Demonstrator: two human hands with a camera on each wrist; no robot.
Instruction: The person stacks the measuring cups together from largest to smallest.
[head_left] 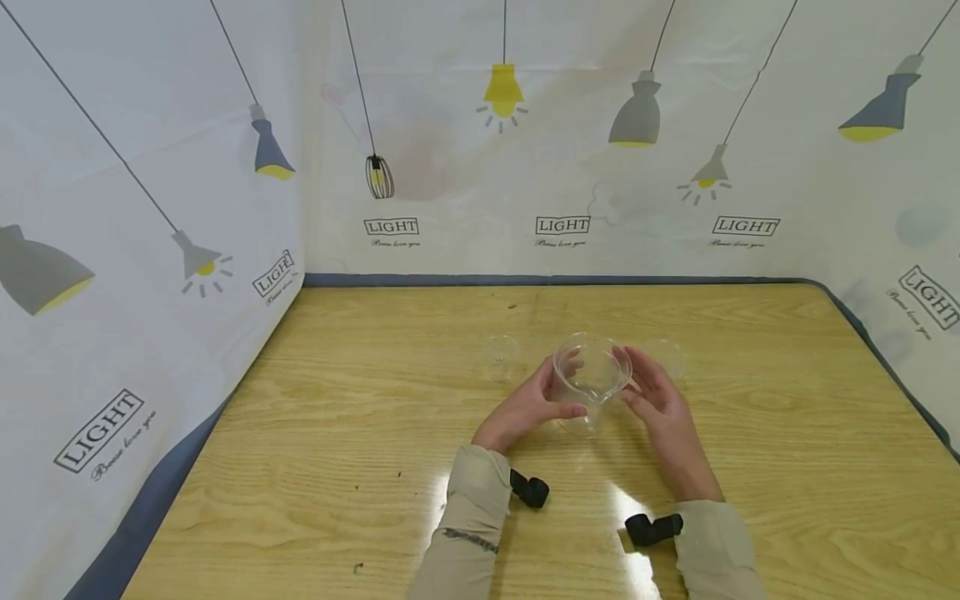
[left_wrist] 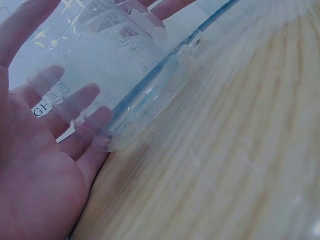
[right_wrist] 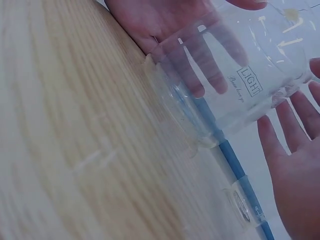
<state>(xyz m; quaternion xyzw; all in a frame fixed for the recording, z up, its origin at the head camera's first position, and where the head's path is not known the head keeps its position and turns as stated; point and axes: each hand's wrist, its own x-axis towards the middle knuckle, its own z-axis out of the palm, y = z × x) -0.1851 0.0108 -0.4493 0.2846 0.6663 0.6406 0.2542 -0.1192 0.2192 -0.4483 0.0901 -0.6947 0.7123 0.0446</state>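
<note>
A large clear beaker (head_left: 592, 385) with a pouring lip and printed graduations stands upright between both hands, its base right at the wooden tabletop. My left hand (head_left: 521, 408) holds its left side, thumb across the front and fingers behind. Those fingers show through the clear wall in the left wrist view. On the other side, my right hand (head_left: 660, 404) has its fingers spread and fairly straight, fingertips right at the wall. In the right wrist view the beaker (right_wrist: 270, 65) lies between the right hand (right_wrist: 300, 170) and the left hand (right_wrist: 165, 20).
Two smaller clear glass vessels stand behind the hands, one at the left (head_left: 500, 358) and one at the right (head_left: 666, 357). The wooden table (head_left: 337, 467) is enclosed by a white curtain (head_left: 465, 167) printed with lamps. Both wrists carry black camera mounts.
</note>
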